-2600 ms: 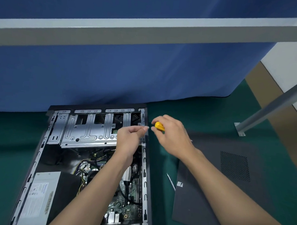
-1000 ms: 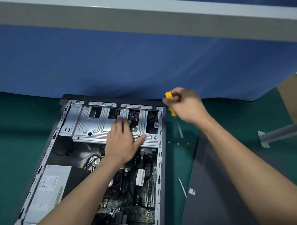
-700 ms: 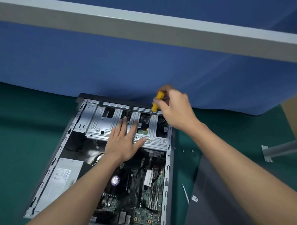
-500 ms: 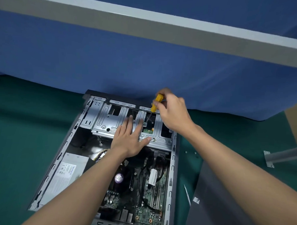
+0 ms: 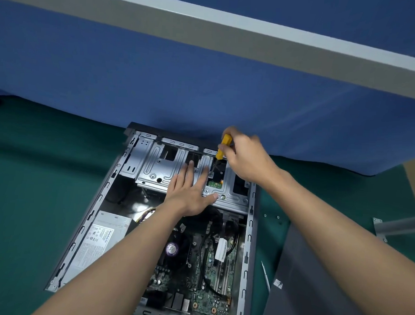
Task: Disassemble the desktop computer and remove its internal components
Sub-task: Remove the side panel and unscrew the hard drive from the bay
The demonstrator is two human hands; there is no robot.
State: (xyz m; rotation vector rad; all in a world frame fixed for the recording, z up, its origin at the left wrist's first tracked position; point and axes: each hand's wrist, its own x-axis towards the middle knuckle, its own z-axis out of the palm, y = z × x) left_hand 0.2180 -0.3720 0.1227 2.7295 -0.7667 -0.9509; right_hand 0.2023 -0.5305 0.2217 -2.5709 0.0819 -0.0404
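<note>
green mat point(image 5: 34, 173), case point(image 5: 250, 233) under left hand point(image 5: 188, 192)

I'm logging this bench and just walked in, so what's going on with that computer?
A person is taking apart a desktop computer lying open on a green mat. The left hand rests flat on the metal drive cage; the right hand grips a yellow screwdriver, its tip down at the cage. The removed side panel lies to the right. The power supply and motherboard are inside the computer.
</note>
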